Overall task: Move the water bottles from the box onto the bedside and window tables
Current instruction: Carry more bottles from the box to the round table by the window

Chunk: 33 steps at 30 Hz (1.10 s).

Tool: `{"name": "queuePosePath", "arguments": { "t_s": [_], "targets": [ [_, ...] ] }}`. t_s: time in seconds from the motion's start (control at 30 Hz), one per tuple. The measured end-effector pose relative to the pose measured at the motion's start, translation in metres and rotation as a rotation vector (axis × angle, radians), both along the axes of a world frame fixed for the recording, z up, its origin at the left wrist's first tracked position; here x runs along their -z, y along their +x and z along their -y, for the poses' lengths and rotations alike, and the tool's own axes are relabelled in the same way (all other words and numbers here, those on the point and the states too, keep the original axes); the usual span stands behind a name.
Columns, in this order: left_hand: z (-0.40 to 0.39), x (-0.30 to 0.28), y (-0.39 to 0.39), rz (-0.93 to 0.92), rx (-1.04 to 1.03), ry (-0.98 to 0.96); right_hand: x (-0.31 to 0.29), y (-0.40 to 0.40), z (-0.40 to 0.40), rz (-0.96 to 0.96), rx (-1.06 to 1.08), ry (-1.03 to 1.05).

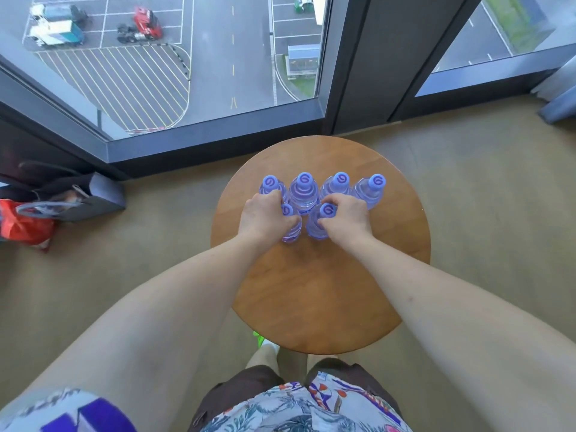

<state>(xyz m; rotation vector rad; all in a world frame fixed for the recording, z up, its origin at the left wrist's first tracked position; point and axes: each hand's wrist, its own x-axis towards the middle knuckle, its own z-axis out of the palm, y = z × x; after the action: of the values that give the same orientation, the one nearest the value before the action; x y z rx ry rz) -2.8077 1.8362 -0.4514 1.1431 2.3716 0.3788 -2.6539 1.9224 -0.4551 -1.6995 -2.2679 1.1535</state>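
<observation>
Each hand grips one upright bottle: left hand (265,215) on the left front bottle (291,227), right hand (346,218) on the right front bottle (321,222) (four more stand at 12 o'clock).

Both arms outstretched; hands: left (265,218), right (347,219), fingers curled

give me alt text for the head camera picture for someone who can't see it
Seen from above, a person's left hand and right hand each grip an upright water bottle on a round wooden table beside a floor-length window. Four more purple-capped bottles stand in a row just behind them.
</observation>
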Motion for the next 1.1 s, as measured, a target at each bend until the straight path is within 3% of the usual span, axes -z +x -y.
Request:
{"name": "queuePosePath", "arguments": {
  "t_s": [0.6, 0.83, 1.1],
  "targets": [
    [-0.002, 0.003, 0.004, 0.009, 0.002, -0.015, 0.003, -0.005, 0.001, -0.002, -0.048, -0.031],
    [-0.001, -0.016, 0.001, 0.079, -0.004, -0.081, -0.023, -0.006, -0.007, 0.027, -0.125, -0.07],
    [0.025, -0.071, -0.009, 0.002, -0.085, -0.035, -0.076, -0.035, -0.005, 0.037, -0.313, 0.023]
  ]
}}
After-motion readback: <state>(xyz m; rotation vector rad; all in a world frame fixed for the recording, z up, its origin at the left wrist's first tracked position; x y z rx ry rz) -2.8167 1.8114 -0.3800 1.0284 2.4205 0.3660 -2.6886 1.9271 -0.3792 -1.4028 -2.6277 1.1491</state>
